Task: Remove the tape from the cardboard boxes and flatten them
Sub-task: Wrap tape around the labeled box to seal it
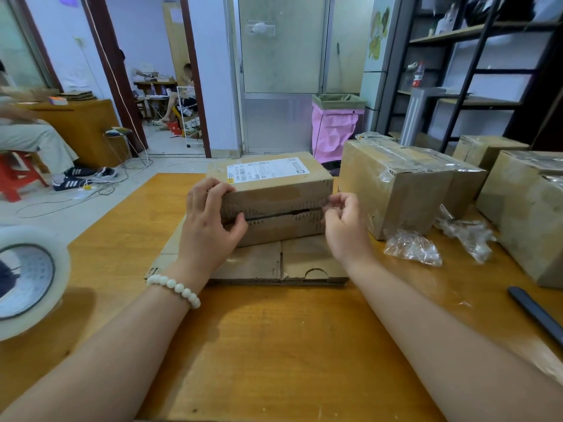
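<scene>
Nearest, on the wooden table (274, 345), a roll of clear packing tape (27, 281) lies at the left edge. A dark slim tool (536, 315), perhaps a cutter, lies at the right, likely kept within reach in case a strip will not peel.

Further in, a flattened cardboard box (259, 266) lies flat on the table. It looks finished and serves as a base under the one in hand. On it stands the labelled box (280, 196), its long side turned toward the person so that the flap seam (283, 214) faces them, where the fingers can get at it.

The left hand (210, 226), with a white bead bracelet (175, 289) on its wrist, grips the box's left end. The fingers curl over the top edge and the thumb presses near the seam, seemingly to hold the box steady. The right hand (345, 226) is at the seam's right end, fingers curled and thumb drawn to the fingertips. Whether it pinches a clear strip, I cannot tell.

Just right of the box lie two crumpled wads of peeled tape (411, 248), apparently dropped aside as waste. Behind them the taped boxes (405, 184) wait, still glossy with tape.

Farthest stand a pink-lined bin (335, 126) and a dark shelving unit (475, 71).
</scene>
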A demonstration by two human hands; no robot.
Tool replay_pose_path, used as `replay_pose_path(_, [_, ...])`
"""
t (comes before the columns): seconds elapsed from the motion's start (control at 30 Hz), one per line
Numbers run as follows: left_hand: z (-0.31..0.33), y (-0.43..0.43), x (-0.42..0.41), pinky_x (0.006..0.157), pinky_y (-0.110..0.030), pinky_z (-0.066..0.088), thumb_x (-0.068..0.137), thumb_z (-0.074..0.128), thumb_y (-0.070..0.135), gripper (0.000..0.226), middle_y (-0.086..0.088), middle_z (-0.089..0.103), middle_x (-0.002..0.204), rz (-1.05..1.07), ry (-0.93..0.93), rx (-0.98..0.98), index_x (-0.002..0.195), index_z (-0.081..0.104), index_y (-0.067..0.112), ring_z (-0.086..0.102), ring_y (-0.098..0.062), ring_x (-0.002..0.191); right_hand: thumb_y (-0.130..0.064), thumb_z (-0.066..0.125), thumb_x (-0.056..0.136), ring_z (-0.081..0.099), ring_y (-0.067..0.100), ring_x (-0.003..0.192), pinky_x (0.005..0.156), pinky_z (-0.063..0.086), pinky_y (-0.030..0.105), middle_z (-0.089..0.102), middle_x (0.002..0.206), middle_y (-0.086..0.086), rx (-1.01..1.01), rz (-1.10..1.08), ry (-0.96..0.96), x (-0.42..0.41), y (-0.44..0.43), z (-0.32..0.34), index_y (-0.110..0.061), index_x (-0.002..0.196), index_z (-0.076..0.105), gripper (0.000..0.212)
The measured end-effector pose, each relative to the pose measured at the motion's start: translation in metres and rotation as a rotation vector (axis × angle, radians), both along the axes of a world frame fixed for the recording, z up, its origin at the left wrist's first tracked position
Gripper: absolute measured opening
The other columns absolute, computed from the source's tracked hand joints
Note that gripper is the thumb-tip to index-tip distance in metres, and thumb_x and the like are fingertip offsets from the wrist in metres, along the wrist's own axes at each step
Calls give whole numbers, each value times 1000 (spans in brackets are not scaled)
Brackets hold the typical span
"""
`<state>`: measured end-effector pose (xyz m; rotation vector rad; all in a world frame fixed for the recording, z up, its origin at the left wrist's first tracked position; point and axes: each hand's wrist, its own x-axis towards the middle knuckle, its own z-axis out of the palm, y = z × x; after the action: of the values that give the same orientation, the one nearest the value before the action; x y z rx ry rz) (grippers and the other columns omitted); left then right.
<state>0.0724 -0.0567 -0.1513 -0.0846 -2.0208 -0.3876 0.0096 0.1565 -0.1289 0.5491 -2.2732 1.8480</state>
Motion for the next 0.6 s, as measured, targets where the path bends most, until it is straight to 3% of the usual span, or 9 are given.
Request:
replay_pose_path(0.13, [0,-3,-1,101,-10,27,83,52,28,39,-7,38,122,15,2,-15,118,43,14,41,-31,113,-25,43,91,51,14,103,75,40,22,55,113,4,52,90,-72,2,-2,1,-17,120,52,31])
replay_pose_path(0.23, [-3,-8,-3,109,-39,33,84,50,24,40,-10,41,125,114,20,-31,121,44,11,38,-35,124,-24,37,95,49,16,119,103,41,35,53,127,5,76,192,-107,4,-6,-1,-22,110,58,26])
replay_pose_path(0.3, [-5,-9,-3,108,-55,32,83,47,25,45,-13,43,131,186,-22,-27,125,43,12,31,-34,131,-19,36,98,49,16,122,109,37,37,53,127,2,121,215,-93,4,-9,-2,-22,97,63,27])
replay_pose_path(0.37, [-5,-6,-3,106,-65,28,80,46,31,53,-11,40,136,203,-90,-66,130,41,16,26,-31,134,-13,45,98,52,11,117,103,39,23,55,123,0,181,192,-41,4,-10,-2,-10,112,66,25])
replay_pose_path(0.43, [-5,0,-4,105,-68,21,77,47,39,61,-6,35,140,183,-134,-143,134,39,19,24,-27,135,-12,57,93,56,7,106,88,42,10,59,118,0,191,183,28,7,-9,-1,-10,118,63,26])
replay_pose_path(0.6, [-6,10,-9,105,-72,19,76,52,53,73,-4,28,139,164,-177,-255,140,35,22,21,-27,135,-20,71,84,54,8,79,68,42,12,60,82,-6,171,111,112,10,-9,-1,-19,86,61,9])
